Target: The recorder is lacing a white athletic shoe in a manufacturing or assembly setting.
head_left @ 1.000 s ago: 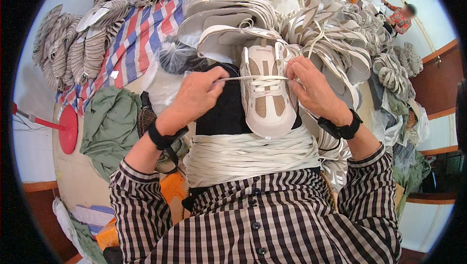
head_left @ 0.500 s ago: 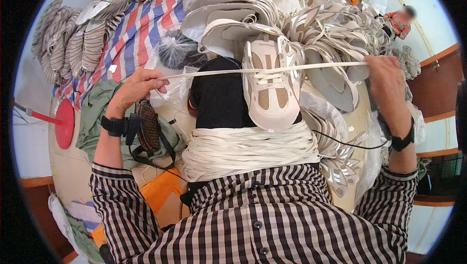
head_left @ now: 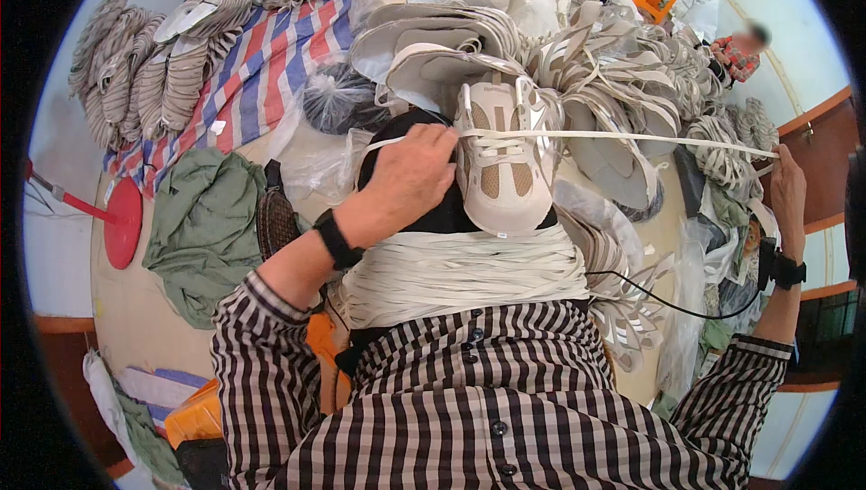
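Observation:
A beige and white sneaker upper (head_left: 508, 197) lies toe toward me over my black-covered lap. Its lower eyelets carry several rows of flat cream shoelace (head_left: 622, 134). The lace runs out taut to the right, where my right hand (head_left: 788, 192) pinches it with the arm stretched wide. My left hand (head_left: 408, 176) is closed on the lace at the upper's left edge, and a short length shows beyond its knuckles. The fingertips there are partly hidden. Across my waist lies a thick bundle of cream laces (head_left: 460, 278).
Stacked shoe uppers (head_left: 442, 34) stand just beyond my lap, with a large heap (head_left: 622, 84) to the right. More bundles (head_left: 171, 84) rest on a striped sheet (head_left: 262, 66). Green cloth (head_left: 203, 228) and a red round base (head_left: 124, 224) are at left. Another person (head_left: 741, 52) sits at far right.
My left hand has moved right, from the outstretched lace to the upper's left edge. My right hand has gone farther right and slightly lower, drawing out more lace on that side.

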Demonstrator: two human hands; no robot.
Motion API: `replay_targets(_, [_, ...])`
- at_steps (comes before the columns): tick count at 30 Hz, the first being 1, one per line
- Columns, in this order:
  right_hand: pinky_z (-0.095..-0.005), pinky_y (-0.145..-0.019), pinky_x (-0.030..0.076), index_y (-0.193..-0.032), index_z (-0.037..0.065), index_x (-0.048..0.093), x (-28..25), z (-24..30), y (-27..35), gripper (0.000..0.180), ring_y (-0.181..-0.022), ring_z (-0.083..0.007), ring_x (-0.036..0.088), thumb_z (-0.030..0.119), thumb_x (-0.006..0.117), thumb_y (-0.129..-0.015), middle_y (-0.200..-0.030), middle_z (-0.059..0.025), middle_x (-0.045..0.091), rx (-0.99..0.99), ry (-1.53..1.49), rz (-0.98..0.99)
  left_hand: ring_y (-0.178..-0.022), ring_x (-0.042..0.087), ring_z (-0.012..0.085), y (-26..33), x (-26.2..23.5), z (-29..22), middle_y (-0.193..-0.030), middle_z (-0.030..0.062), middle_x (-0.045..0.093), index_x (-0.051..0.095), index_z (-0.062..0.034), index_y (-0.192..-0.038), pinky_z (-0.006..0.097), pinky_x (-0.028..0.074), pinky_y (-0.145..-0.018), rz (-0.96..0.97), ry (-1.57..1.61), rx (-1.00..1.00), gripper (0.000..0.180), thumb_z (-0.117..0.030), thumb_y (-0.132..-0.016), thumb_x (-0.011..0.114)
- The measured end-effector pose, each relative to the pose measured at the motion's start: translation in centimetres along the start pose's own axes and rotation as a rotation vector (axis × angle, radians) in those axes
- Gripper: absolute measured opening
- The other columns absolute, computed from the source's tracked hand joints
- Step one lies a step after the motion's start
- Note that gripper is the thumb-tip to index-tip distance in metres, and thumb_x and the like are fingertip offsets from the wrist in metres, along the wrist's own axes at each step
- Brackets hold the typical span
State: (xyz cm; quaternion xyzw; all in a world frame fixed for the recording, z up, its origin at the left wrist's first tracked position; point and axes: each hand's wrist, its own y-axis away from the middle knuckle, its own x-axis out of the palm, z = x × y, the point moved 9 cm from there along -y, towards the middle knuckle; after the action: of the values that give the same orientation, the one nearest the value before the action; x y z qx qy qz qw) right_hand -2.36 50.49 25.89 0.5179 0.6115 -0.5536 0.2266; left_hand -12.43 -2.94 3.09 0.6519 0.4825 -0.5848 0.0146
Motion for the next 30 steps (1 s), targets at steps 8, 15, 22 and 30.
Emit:
replay_targets(8, [-0.0432, -0.063, 0.044, -0.112, 0.005, 0.053, 0.9, -10.1, 3.7, 0.017, -0.068, -0.0345, 0.058, 0.009, 0.042, -0.099, -0.075, -0.0194, 0.056, 0.091, 0.011, -0.047, -0.082, 0.065, 0.0331, -0.3, 1.6, 3.5, -0.082, 0.0141, 0.063, 0.053, -0.0030, -0.096, 0.044, 0.052, -0.067, 0.208, -0.336, -0.038, 0.018, -0.002, -0.079, 0.057])
replay_targets(15, [-0.0500, -0.067, 0.044, -0.109, 0.007, 0.052, 3.6, -17.5, 9.1, 0.016, -0.080, -0.0445, 0.059, 0.010, 0.044, -0.096, -0.082, -0.0233, 0.059, 0.140, 0.019, -0.060, -0.077, 0.064, 0.0409, 9.6, -5.0, 15.8, -0.078, 0.0198, 0.064, 0.058, -0.0033, -0.094, 0.053, 0.048, -0.066, 0.254, -0.512, -0.382, 0.013, -0.004, -0.081, 0.056])
replay_targets(22, [-0.0490, -0.071, 0.046, -0.114, 0.008, 0.053, 4.2, -23.5, 13.4, 0.022, -0.088, -0.0446, 0.061, 0.008, 0.047, -0.093, -0.092, -0.0225, 0.064, 0.146, 0.045, -0.173, -0.078, 0.062, 0.0439, 23.7, -19.7, 30.0, -0.079, 0.0231, 0.063, 0.060, -0.0014, -0.090, 0.053, 0.049, -0.067, 0.130, -0.820, -0.548, 0.009, -0.003, -0.084, 0.053])
replay_targets(30, [-0.0472, -0.071, 0.047, -0.117, 0.007, 0.057, 3.3, -24.9, 14.2, 0.027, -0.084, -0.0375, 0.063, 0.007, 0.049, -0.091, -0.092, -0.0187, 0.064, 0.320, 0.147, -0.149, -0.082, 0.061, 0.0455, 37.7, -32.0, 37.2, -0.088, 0.0253, 0.063, 0.059, 0.0032, -0.089, 0.054, 0.047, -0.071, 0.212, -1.004, -0.632, 0.014, -0.006, -0.087, 0.049])
